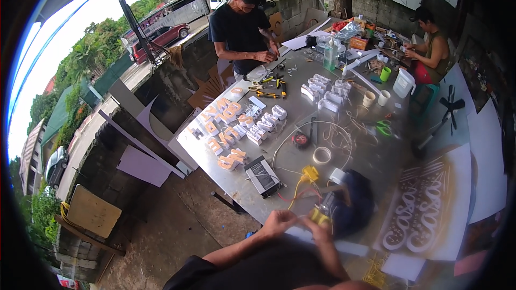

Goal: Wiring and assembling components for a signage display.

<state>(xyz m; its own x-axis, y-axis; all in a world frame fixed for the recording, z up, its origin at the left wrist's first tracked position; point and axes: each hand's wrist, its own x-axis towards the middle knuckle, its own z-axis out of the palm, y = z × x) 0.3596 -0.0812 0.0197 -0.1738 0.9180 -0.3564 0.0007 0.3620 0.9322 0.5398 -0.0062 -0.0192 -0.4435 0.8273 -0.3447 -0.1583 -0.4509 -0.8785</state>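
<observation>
My left hand (278, 222) and my right hand (317, 226) are close together at the near edge of the grey metal table (301, 161). Both pinch a small yellow part (319, 216) with thin red and yellow wires (294, 192) running from it. The wires lead up to a yellow connector (310, 173) on the table. A dark blue cloth-like bundle (352, 201) lies just right of my hands. A black rectangular box (262, 175) lies to the upper left of my hands.
Orange and white block letters (231, 126) cover the table's left part. A tape roll (322, 154), cups (376, 98), pliers (269, 94) and bottles lie farther off. One person stands at the far end, another sits at the right. A patterned white sign board (424, 209) lies right.
</observation>
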